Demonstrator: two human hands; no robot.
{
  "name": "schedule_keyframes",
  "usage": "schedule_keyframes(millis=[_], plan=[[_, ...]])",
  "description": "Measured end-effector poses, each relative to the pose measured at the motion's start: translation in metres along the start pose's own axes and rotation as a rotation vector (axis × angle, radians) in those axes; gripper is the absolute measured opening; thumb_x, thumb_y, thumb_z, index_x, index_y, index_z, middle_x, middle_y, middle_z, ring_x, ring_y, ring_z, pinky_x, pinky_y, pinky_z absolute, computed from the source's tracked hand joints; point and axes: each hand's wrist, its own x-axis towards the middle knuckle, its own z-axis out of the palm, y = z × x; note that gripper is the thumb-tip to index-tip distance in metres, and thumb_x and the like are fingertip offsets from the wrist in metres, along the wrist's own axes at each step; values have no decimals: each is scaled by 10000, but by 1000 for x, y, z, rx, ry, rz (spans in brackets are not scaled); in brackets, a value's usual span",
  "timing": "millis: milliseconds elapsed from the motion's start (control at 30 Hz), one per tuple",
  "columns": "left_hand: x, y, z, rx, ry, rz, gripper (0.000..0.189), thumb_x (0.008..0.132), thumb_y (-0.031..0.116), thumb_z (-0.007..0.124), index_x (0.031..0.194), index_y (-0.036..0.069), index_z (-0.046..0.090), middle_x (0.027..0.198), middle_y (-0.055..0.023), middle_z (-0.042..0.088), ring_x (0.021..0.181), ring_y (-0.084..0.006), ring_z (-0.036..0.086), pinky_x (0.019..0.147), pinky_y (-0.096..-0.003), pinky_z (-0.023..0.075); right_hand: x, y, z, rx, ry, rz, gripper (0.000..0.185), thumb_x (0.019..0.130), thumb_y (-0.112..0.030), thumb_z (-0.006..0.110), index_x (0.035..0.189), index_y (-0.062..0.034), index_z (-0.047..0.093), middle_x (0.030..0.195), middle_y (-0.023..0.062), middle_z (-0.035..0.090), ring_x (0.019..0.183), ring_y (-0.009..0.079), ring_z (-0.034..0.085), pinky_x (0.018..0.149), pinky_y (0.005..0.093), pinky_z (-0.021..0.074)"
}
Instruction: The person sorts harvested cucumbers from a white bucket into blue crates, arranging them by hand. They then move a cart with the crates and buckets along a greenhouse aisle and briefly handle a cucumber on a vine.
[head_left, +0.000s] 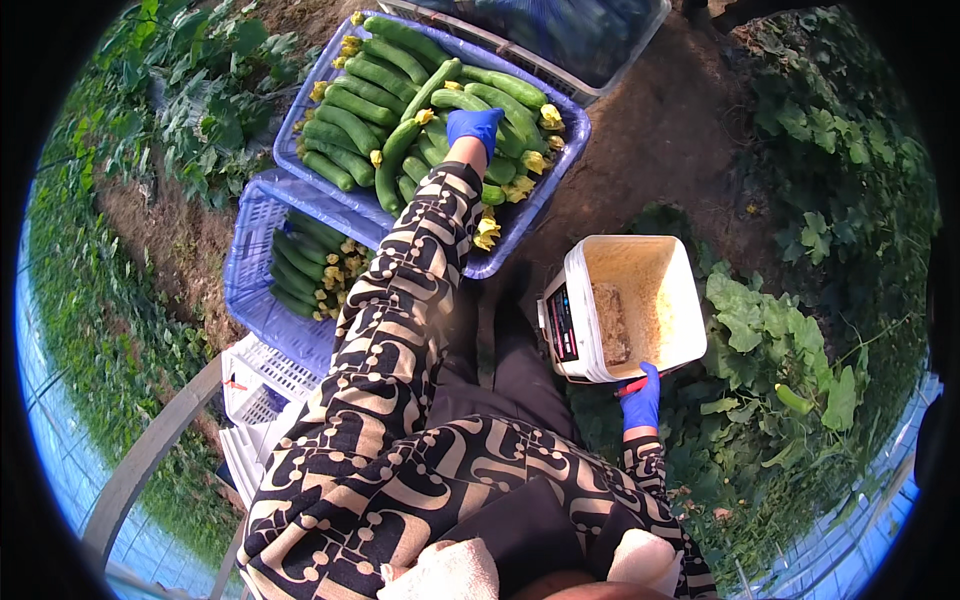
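Observation:
My left hand (474, 132), in a blue glove, is on the green cucumbers (360, 98) in a large blue plastic crate (559, 169); its fingers are curled downward and what they hold is hidden. Many cucumbers bear yellow blossoms (487, 231). My right hand (641, 399), also blue-gloved, closes around a red handle (631, 387) at the near edge of a square white bucket (589, 322). Whether the red piece belongs to the bucket cannot be told. Yellowish residue and a brown clump (611, 326) lie inside the bucket.
A second blue crate (251, 262) with cucumbers sits lower left, near white perforated crates (262, 375). Behind the large crate is another crate (600, 90) with a dark plastic cover. Leafy vines (750, 315) flank the soil path (645, 142). A curved grey bar (150, 457) stands at left.

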Motion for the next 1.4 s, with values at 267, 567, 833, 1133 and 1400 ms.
schedule_keyframes(millis=[267, 567, 833, 1133, 1400], plan=[[-148, -27, -141, -902, -739, 184, 534, 954, 211, 599, 1400, -11, 408, 1320, -163, 556, 1219, -271, 556, 1030, -413, 453, 12, -6, 5, -277, 54, 126, 475, 739, -333, 669, 1133, -89, 561, 1064, 133, 644, 871, 337, 641, 557, 492, 502], [-180, -96, -210, -1188, -767, 119, 804, 880, 281, 693, 1482, -20, 253, 1377, -193, 503, 1271, -313, 505, 1052, -443, 430, 26, -25, 23, -426, -41, 132, 481, 735, -330, 666, 1158, -129, 561, 1106, 101, 641, 891, 299, 628, 565, 452, 479], [-172, -125, -224, -1284, -724, 159, 748, 913, 262, 643, 1484, -19, 251, 1400, -192, 480, 1294, -298, 478, 1096, -437, 379, 37, -28, 27, -374, -116, 28, 542, 758, -298, 637, 1234, -62, 530, 1186, 147, 620, 1027, 335, 619, 773, 461, 529], [-171, -144, -232, -1385, -687, 102, 684, 938, 248, 618, 1475, -7, 279, 1385, -176, 496, 1288, -286, 483, 1101, -422, 375, 19, -20, 39, -295, -168, 30, 582, 762, -236, 641, 1294, -48, 498, 1223, 154, 602, 1114, 338, 584, 936, 461, 496], [-160, -184, -253, -1392, -582, 145, 596, 940, 210, 617, 1449, 45, 354, 1362, -140, 526, 1250, -267, 518, 1070, -426, 405, 11, -16, 53, -327, -78, 76, 553, 756, -187, 637, 1276, -46, 509, 1251, 159, 589, 1147, 348, 566, 984, 483, 471]])
